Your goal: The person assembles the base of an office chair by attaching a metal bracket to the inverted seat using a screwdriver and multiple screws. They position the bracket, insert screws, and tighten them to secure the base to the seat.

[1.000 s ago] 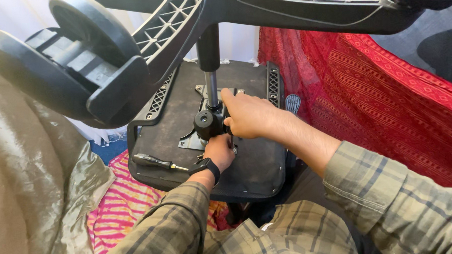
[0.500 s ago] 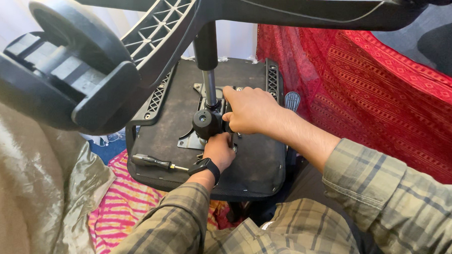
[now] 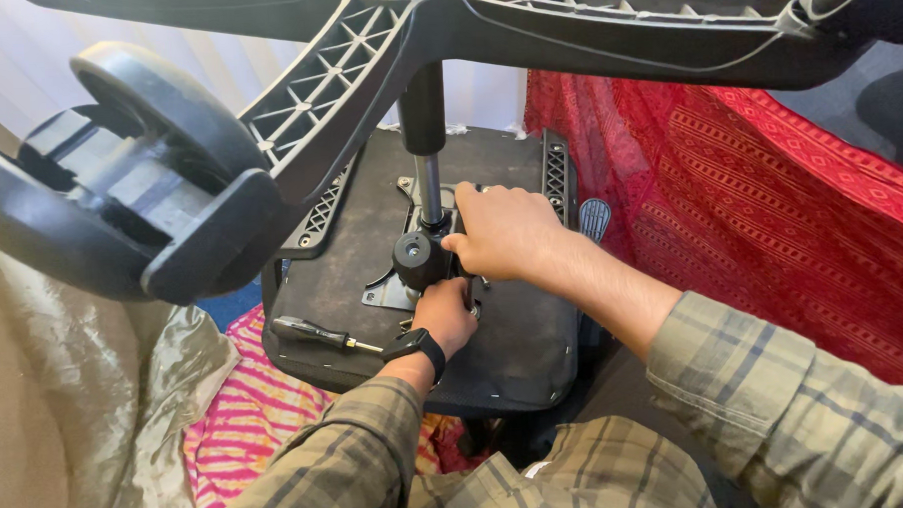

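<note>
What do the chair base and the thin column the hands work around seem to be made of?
Chair base: matte black moulded plastic, going by its ribbed lattice underside. Column: polished metal, probably steel, with a bright reflective shine. Both hands grip the black mechanism below it.

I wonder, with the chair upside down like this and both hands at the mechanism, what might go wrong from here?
1. The star base and caster hang over both hands; if the column slips, they could tip onto them.
2. The right hand and left hand grip close around the metal mechanism, so fingers might get pinched.
3. The screwdriver lies loose near the seat underside's edge and may roll off.
</note>
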